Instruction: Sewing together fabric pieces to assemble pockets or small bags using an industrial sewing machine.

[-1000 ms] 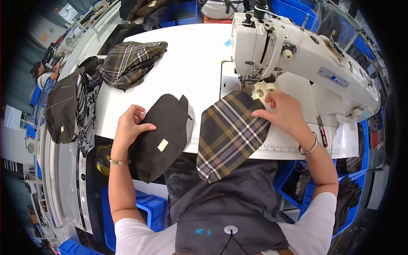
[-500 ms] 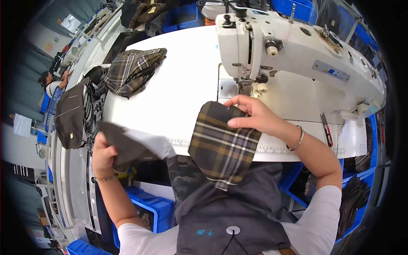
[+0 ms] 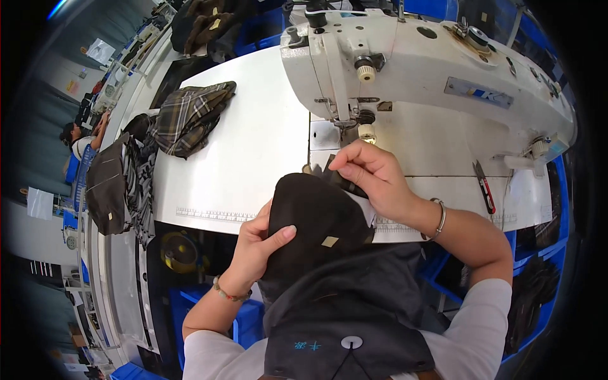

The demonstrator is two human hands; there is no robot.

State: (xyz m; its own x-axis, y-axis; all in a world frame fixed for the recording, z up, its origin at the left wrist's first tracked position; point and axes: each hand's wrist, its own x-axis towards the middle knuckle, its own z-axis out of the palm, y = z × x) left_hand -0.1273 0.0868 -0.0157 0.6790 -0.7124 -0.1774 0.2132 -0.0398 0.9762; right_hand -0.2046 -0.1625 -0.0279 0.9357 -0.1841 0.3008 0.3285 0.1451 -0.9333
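My left hand grips the left edge of a dark brown fabric piece, thumb on its face and fingers behind. A small pale sticker sits on that piece, and a white underside shows at its right edge. Between the thumb and fingers of my right hand is the edge of a plaid fabric piece, mostly hidden behind the brown one. Both pieces are at the table's front edge, in front of the needle area of a white sewing machine.
A crumpled plaid fabric bundle lies on the white table at left. Dark and striped fabric pieces hang past the table's left end. Red-handled thread snips lie at right. Another person sits far left.
My left hand has brought the brown piece rightward and laid it over the plaid one, turned to show its sticker. My right hand now pinches the plaid edge.
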